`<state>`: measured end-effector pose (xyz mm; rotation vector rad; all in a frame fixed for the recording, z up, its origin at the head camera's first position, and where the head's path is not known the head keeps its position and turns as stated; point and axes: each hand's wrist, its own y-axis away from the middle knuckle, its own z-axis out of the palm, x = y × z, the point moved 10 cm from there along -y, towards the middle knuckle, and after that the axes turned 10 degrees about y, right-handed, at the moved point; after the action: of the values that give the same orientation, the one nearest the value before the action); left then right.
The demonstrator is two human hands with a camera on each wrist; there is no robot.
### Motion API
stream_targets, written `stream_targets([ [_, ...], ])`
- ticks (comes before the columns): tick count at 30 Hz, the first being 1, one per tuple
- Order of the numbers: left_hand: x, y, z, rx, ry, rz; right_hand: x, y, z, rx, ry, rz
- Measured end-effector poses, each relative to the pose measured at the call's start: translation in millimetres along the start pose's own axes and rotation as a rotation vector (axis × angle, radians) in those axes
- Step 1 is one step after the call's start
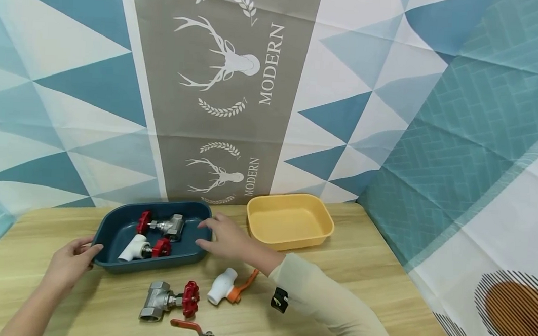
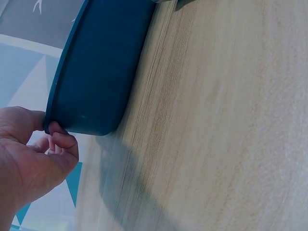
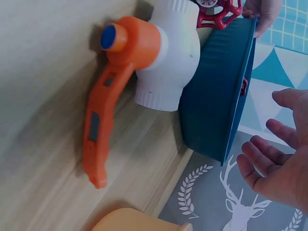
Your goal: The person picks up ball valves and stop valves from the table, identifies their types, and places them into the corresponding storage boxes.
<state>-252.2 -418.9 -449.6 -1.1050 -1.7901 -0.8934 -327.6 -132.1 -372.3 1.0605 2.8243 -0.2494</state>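
A dark blue tray (image 1: 186, 259) sits at the back left of the table. Inside lie a metal valve (image 1: 172, 227) with a red handwheel and a white plastic valve (image 1: 133, 248) with another red handwheel. My left hand (image 1: 68, 263) pinches the tray's left rim between thumb and fingers, as the left wrist view confirms. At the tray's right end, my right hand (image 1: 227, 237) has its fingers spread and loosely bent. The right wrist view shows that hand (image 3: 284, 154) apart from the tray wall (image 3: 211, 101), with nothing in its grasp.
In front of the tray lie a metal valve (image 1: 156, 301) with a red handwheel, a white ball valve (image 1: 221, 286) with an orange lever, and a partly visible red-handled valve (image 1: 192, 327) at the bottom edge. A yellow tray (image 1: 289, 222) stands at the back right, by the patterned wall cloth.
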Motion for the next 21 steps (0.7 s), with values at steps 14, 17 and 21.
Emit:
stream_targets([
  [14, -2.9, -3.6, -0.2, 0.007, 0.005, -0.044, -15.9, 28.8, 13.5, -0.017, -0.160, -0.016],
  [17, -4.0, -3.4, -1.0, 0.008, 0.013, -0.050, -22.2, 33.3, 20.1, -0.043, -0.194, -0.029],
  [21, -4.5, -3.6, 0.4, -0.006, 0.030, -0.054, -28.7, 38.1, 28.9, -0.083, -0.211, -0.041],
])
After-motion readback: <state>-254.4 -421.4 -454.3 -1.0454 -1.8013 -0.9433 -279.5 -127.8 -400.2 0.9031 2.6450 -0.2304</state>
